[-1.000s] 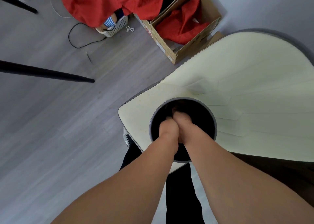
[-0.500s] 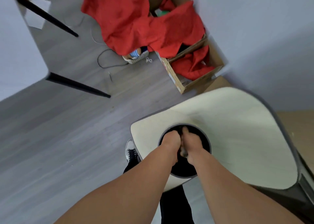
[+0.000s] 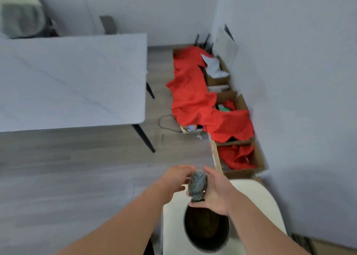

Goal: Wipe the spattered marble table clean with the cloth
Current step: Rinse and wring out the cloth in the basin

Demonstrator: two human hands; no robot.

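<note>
Bare forearms, sleeveless to the frame; hands (image 3: 195, 185) ungloved

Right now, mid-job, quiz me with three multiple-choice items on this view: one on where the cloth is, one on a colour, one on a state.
1. Where is the bunched grey-blue cloth?
A. spread on the pale marble table
B. between both hands, above the round black bucket
C. on the floor

2. What colour is the big fabric draped over the cardboard boxes by the wall?
A. red
B. green
C. yellow

3. What state is the right hand in?
A. open and flat on the table
B. out of view
C. closed in a grip on the cloth

Answers:
1 B: the cloth sits between the left hand and right hand, over the bucket on the cream seat; the marble table is apart from it.
2 A: the draped fabric is bright red.
3 C: its fingers wrap the cloth.
</note>
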